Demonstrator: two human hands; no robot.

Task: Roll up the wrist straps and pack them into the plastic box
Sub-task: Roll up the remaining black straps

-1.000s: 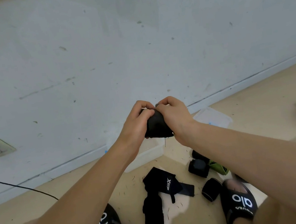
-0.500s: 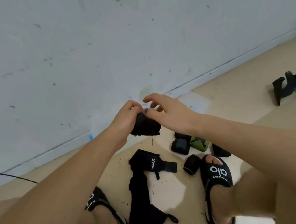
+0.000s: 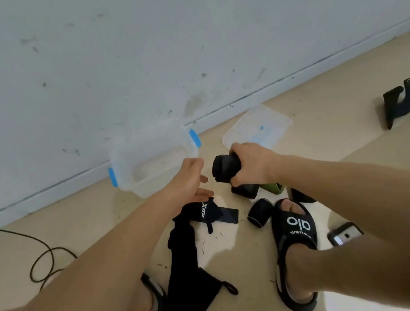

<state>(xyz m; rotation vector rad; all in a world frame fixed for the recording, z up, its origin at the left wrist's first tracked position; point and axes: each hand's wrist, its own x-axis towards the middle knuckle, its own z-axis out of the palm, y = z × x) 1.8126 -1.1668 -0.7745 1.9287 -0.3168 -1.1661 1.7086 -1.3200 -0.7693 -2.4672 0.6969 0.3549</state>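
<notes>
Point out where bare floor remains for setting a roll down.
Free: floor between black cable and unrolled black strap; floor right of clear lid. Crowded: rolled black straps by the sandal, below the right hand.

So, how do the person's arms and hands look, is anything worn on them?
Both forearms are bare to the frame's edge: no sleeves, no gloves. The left hand and right hand show no watch, bracelet or marking. Rings cannot be made out.

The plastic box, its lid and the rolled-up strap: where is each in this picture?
plastic box [image 3: 132, 178]: head view, on its clear front-left wall.
lid [image 3: 255, 127]: head view, on its flat middle.
rolled strap [image 3: 224, 169]: head view, on the roll's dark side.
</notes>
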